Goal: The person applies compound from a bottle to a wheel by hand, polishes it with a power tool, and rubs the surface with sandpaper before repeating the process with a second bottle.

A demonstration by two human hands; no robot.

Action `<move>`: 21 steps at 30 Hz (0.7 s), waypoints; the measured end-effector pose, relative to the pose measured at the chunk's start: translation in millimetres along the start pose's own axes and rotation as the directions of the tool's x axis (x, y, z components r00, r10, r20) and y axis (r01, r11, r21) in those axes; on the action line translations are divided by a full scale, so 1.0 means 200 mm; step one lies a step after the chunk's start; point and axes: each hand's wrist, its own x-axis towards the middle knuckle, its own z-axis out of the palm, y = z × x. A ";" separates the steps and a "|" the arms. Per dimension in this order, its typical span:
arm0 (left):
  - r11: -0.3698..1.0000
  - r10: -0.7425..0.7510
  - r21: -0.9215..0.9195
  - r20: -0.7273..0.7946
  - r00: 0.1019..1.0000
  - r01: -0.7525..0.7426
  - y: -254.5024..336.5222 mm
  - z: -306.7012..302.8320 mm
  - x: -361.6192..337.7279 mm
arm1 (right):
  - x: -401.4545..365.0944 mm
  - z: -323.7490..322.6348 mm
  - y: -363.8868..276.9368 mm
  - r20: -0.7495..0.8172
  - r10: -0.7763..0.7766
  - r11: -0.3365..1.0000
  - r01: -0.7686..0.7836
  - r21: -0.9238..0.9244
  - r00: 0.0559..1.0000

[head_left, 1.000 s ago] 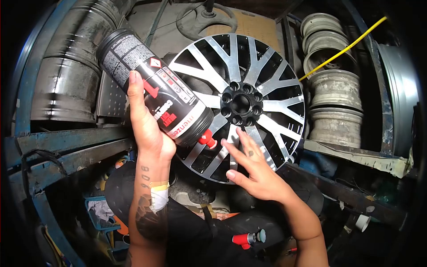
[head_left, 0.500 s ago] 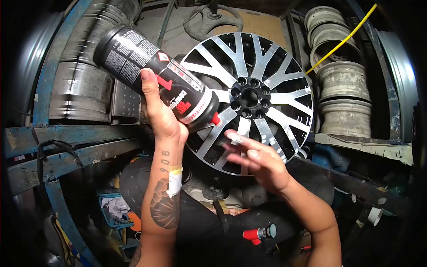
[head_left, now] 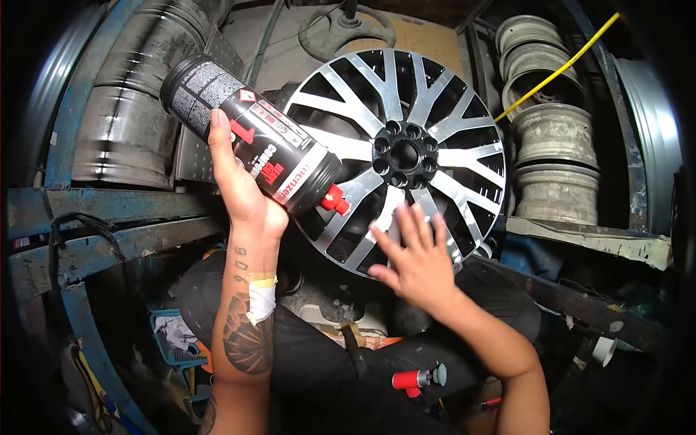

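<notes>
A black compound bottle (head_left: 254, 134) with a red nozzle is tilted downward to the right, its label toward me. My left hand (head_left: 243, 188) is wrapped around it, thumb along the label. The alloy wheel (head_left: 348, 148), with bright silver spokes and black gaps, faces up in front of me. Over its lower spokes is my right hand (head_left: 420, 264), palm down with fingers spread, its fingertips at a spoke near the hub. Whitish smears show on the spokes around the fingers. The red nozzle hangs over the wheel's lower left part.
A small red polisher (head_left: 411, 380) lies by my lap. Stacks of bare wheel rims (head_left: 557, 134) stand on the right, with larger rims (head_left: 123, 130) on the left. Blue metal frame bars (head_left: 138, 243) border both sides. A steering wheel (head_left: 348, 32) rests behind, and a yellow hose (head_left: 558, 69) crosses at upper right.
My right hand has turned palm down, spreading its fingers onto the lower spokes. My left hand and the bottle have shifted slightly left, the nozzle moving away from the right hand.
</notes>
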 end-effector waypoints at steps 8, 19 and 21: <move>0.996 0.071 0.052 -0.013 0.997 -0.070 -0.01 0.06 -0.02 | 0.13 -0.16 0.04 0.057 0.073 0.506 -0.086 0.858 0.996; 0.999 -0.051 -0.004 0.039 0.998 0.052 -0.03 0.04 0.03 | 0.13 -0.28 -0.10 0.173 -0.310 -0.807 -0.355 0.472 0.935; 0.998 -0.061 -0.003 0.042 0.997 0.061 -0.04 0.03 0.02 | 0.13 -0.25 -0.09 0.145 -0.310 -0.836 -0.342 0.428 0.940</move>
